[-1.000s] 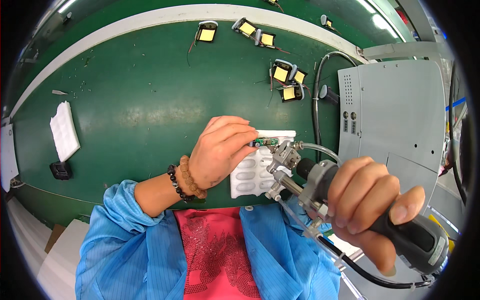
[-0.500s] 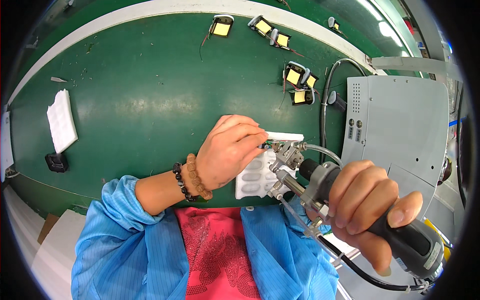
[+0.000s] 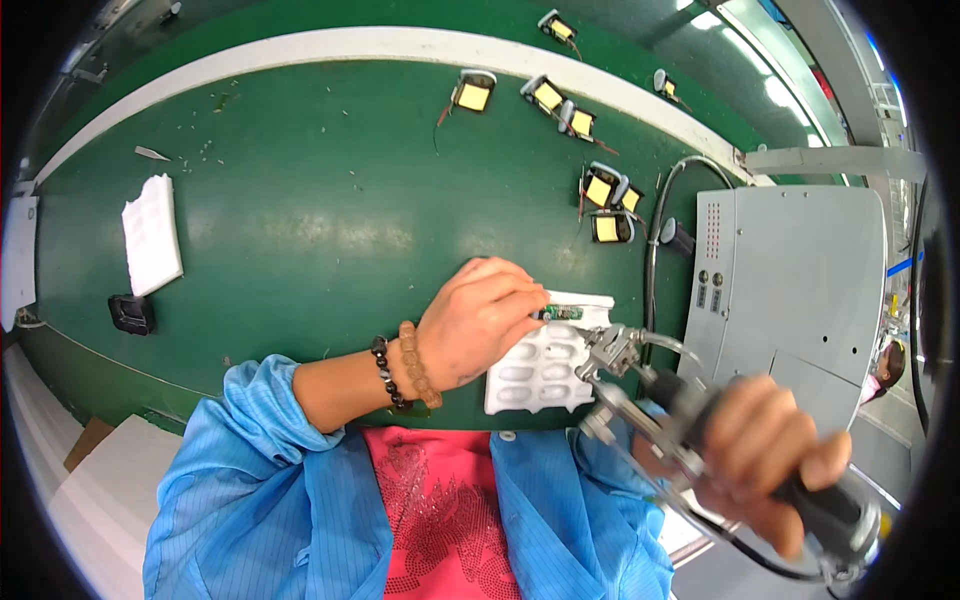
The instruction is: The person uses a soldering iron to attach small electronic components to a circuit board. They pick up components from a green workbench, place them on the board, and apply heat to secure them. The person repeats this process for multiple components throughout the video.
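My left hand (image 3: 480, 315) is closed on one end of a small green circuit board (image 3: 563, 313), its fingertips pinching the edge. The board lies over the far edge of a white moulded tray (image 3: 515, 398) with rounded pockets. My right hand (image 3: 765, 450), blurred by motion, grips a black hand-held power screwdriver (image 3: 668, 392) with a metal feed head and hoses. Its metal nose points left, just to the right of the board and over the tray's right side. Whether the tip touches anything cannot be made out.
Several black housings with yellow pads and loose wires (image 3: 606, 190) lie at the far right. A grey metal box (image 3: 800, 290) stands at right, a black hose (image 3: 654, 260) beside it. At left are a white foam piece (image 3: 150, 237) and a black square part (image 3: 132, 314).
The screwdriver's nose has drawn back to the right from the board, uncovering more of it. My left hand still holds the board. The whole view has shifted slightly.
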`<state>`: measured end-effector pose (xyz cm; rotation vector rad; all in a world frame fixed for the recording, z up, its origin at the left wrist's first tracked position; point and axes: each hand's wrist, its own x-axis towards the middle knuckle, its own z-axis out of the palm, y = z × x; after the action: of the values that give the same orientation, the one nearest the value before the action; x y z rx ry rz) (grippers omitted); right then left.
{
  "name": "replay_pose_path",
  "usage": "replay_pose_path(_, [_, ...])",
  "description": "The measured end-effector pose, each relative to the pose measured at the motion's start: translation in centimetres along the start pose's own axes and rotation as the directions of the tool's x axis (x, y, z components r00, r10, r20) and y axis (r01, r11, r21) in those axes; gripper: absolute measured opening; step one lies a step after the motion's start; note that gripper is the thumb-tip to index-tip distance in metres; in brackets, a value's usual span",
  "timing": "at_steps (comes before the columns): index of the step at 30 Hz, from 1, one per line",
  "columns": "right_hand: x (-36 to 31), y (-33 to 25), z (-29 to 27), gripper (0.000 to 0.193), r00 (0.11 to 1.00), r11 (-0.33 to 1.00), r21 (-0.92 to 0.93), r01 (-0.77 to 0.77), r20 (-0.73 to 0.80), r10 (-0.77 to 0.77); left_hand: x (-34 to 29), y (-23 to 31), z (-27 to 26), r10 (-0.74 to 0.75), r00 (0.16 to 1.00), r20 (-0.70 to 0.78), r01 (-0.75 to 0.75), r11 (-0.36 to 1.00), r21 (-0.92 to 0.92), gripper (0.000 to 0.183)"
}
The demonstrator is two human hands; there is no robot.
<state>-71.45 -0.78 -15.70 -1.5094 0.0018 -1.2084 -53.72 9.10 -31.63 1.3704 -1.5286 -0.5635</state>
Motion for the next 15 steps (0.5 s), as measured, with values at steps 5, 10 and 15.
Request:
replay_pose_path(5, [-0.7, -3.8, -0.9, 0.043, 0.987, 0.994, 0.020, 0.103, -0.124, -0.100, 1.0, 1.4, -2.3, 0.005, 0.999, -0.033, -0.004, 0.999, 0.037, 0.029])
replay_pose_path(10, [-1.2, -2.7, -1.3, 0.045, 0.985, 0.991, 0.025, 0.131, -0.118, -0.127, 5.3, 1.8, -9.7, -0.219, 0.954, 0.203, 0.220, 0.975, 0.021, 0.032])
replay_pose_path(15, [-1.0, -1.5, -0.3, 0.045, 0.973, 0.989, -0.002, 0.151, -0.179, -0.149, 13.2, -8.0, -15.3, -0.008, 0.943, -0.331, 0.214, 0.778, 0.590, 0.025])
